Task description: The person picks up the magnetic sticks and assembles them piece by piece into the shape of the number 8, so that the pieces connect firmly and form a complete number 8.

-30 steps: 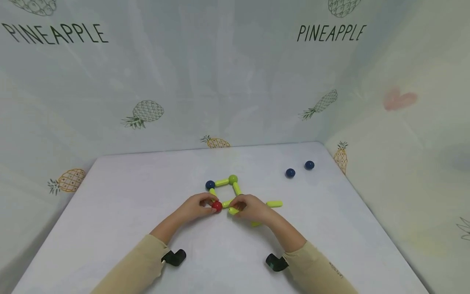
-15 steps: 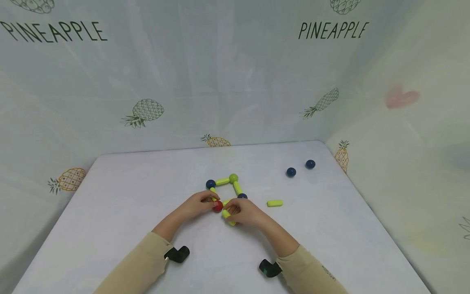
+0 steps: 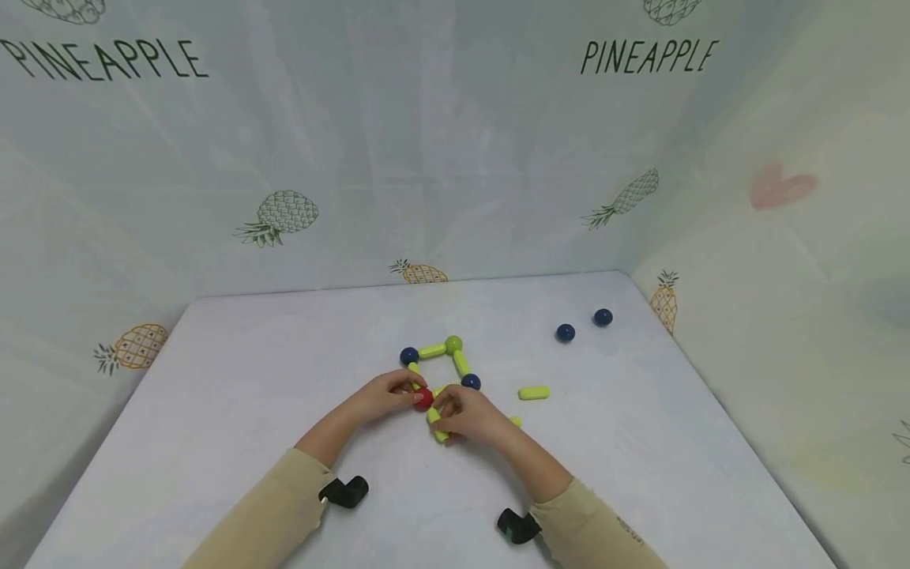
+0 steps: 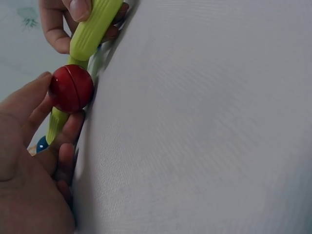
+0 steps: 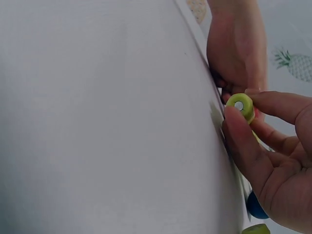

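Observation:
My left hand pinches a red ball between thumb and fingers at the near left corner of a square. Lime-green rods, a dark blue ball, a green ball and another dark blue ball make up the rest of it. My right hand pinches a lime-green magnetic rod. One end of that rod is right at the red ball's near side; its other end, with a round metal magnet, faces the right wrist camera. The square's near rod is partly hidden behind my right fingers.
Two dark blue balls lie at the back right of the white table. A loose lime-green rod lies right of the square, and another rod shows partly behind my right wrist. A printed cloth hangs behind the table.
My right hand has moved left and toward me, turning its rod so that one end comes to the red ball. My left hand has stayed on the red ball.

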Motion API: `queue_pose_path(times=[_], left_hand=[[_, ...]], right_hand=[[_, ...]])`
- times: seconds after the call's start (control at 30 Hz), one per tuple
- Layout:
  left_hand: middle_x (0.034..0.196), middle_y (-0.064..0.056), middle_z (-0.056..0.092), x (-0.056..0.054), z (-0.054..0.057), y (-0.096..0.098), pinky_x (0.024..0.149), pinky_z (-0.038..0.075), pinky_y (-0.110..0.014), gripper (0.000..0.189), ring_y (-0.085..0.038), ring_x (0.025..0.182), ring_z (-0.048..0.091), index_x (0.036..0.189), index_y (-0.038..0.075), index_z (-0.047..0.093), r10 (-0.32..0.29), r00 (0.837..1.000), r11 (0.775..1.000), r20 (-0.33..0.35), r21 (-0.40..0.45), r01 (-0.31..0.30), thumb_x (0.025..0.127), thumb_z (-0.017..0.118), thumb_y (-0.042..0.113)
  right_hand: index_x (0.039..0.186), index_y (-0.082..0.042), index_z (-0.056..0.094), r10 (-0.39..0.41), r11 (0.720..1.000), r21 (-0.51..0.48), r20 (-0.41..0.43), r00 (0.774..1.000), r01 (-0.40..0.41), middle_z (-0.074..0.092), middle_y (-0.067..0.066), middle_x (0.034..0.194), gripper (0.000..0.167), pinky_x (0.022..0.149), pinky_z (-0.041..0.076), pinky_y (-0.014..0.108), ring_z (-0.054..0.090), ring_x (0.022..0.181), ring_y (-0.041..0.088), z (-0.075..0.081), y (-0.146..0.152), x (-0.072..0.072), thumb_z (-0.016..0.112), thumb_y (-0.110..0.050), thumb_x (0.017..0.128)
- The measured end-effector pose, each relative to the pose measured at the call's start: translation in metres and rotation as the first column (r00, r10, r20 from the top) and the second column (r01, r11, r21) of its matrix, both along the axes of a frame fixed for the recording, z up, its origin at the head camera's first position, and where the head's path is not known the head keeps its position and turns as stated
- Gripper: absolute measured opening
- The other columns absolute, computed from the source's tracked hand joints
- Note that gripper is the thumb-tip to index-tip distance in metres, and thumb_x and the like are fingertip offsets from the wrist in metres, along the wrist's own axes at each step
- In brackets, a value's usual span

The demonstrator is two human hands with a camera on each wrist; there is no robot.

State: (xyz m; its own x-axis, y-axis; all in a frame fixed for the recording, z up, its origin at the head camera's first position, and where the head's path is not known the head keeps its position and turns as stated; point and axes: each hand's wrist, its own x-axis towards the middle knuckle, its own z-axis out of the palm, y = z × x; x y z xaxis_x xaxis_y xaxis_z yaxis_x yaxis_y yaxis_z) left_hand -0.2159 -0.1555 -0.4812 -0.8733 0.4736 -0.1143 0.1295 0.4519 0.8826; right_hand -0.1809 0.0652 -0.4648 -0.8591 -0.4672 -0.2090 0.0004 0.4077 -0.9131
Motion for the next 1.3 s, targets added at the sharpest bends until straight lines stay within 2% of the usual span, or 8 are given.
queue_pose_path(times=[0.1, 0.33, 0.63, 0.83, 1.03, 1.17, 1.3], left_hand=[[0.091, -0.004, 0.058, 0.001, -0.001, -0.002, 0.074, 0.041, -0.031, 0.022, -0.019, 0.083, 0.05, 0.115, 0.007, 0.064, -0.028, 0.999, 0.999, -0.016, 0.019, 0.028, 0.094, 0.064, 0.016], [0.09, -0.002, 0.059, 0.001, 0.0, -0.003, 0.074, 0.041, -0.031, 0.022, -0.018, 0.083, 0.051, 0.114, 0.01, 0.065, -0.031, 0.999, 0.999, -0.012, 0.015, 0.031, 0.094, 0.065, 0.018], [0.095, -0.003, 0.059, 0.002, 0.001, -0.001, 0.076, 0.041, -0.032, 0.033, -0.021, 0.088, 0.05, 0.114, 0.01, 0.065, -0.022, 0.999, 1.0, -0.04, -0.016, 0.021, 0.084, 0.078, 0.017], [0.094, -0.002, 0.058, 0.001, -0.003, 0.0, 0.076, 0.04, -0.032, 0.033, -0.021, 0.088, 0.048, 0.113, 0.013, 0.066, 0.01, 1.0, 1.0, -0.023, -0.019, -0.01, 0.083, 0.079, 0.016], [0.094, -0.001, 0.059, 0.003, -0.003, 0.002, 0.077, 0.04, -0.033, 0.032, -0.021, 0.088, 0.048, 0.113, 0.016, 0.067, 0.051, 0.999, 0.998, 0.01, -0.045, -0.05, 0.083, 0.079, 0.017], [0.094, 0.0, 0.059, 0.004, 0.001, 0.003, 0.077, 0.041, -0.032, 0.032, -0.021, 0.089, 0.049, 0.113, 0.016, 0.067, 0.051, 0.999, 0.997, 0.01, -0.066, -0.05, 0.083, 0.079, 0.016], [0.093, 0.001, 0.06, 0.004, 0.004, 0.004, 0.076, 0.041, -0.033, 0.032, -0.021, 0.088, 0.049, 0.112, 0.017, 0.068, 0.038, 0.999, 0.995, -0.018, -0.087, -0.04, 0.082, 0.08, 0.015]], right_hand=[[0.103, 0.001, 0.058, -0.011, 0.999, -0.03, 0.03, 0.999, 0.012, 0.061, 0.009, 0.079, 0.025, 0.058, 0.055, 0.032, 0.065, 0.058, 0.021, -0.003, -0.003, 0.0, 0.075, -0.004, 0.084], [0.098, 0.001, 0.057, -0.041, 0.998, -0.042, 0.046, 0.998, 0.043, 0.059, 0.009, 0.081, 0.026, 0.059, 0.056, 0.032, 0.064, 0.061, 0.018, -0.004, -0.007, 0.0, 0.077, -0.003, 0.082], [0.1, 0.0, 0.059, -0.015, 0.999, -0.033, 0.053, 0.998, 0.017, 0.061, 0.008, 0.083, 0.025, 0.06, 0.056, 0.032, 0.065, 0.062, 0.02, 0.0, -0.001, -0.001, 0.077, -0.006, 0.083], [0.101, 0.001, 0.06, -0.015, 1.0, 0.005, 0.0, 1.0, 0.015, 0.061, 0.007, 0.084, 0.026, 0.059, 0.055, 0.033, 0.063, 0.063, 0.021, 0.007, 0.012, -0.004, 0.076, -0.008, 0.084], [0.105, -0.001, 0.06, -0.044, 0.997, 0.057, -0.045, 0.998, 0.046, 0.061, 0.006, 0.087, 0.027, 0.059, 0.055, 0.034, 0.062, 0.07, 0.023, 0.017, 0.028, -0.008, 0.076, -0.012, 0.085], [0.107, -0.004, 0.061, -0.082, 0.992, 0.091, -0.092, 0.992, 0.09, 0.06, 0.005, 0.088, 0.027, 0.061, 0.055, 0.034, 0.061, 0.072, 0.023, 0.022, 0.042, -0.013, 0.075, -0.013, 0.086], [0.109, -0.006, 0.063, -0.156, 0.976, 0.126, -0.15, 0.976, 0.176, 0.061, 0.002, 0.088, 0.027, 0.065, 0.052, 0.034, 0.059, 0.076, 0.02, 0.028, 0.058, -0.019, 0.075, -0.012, 0.086]])
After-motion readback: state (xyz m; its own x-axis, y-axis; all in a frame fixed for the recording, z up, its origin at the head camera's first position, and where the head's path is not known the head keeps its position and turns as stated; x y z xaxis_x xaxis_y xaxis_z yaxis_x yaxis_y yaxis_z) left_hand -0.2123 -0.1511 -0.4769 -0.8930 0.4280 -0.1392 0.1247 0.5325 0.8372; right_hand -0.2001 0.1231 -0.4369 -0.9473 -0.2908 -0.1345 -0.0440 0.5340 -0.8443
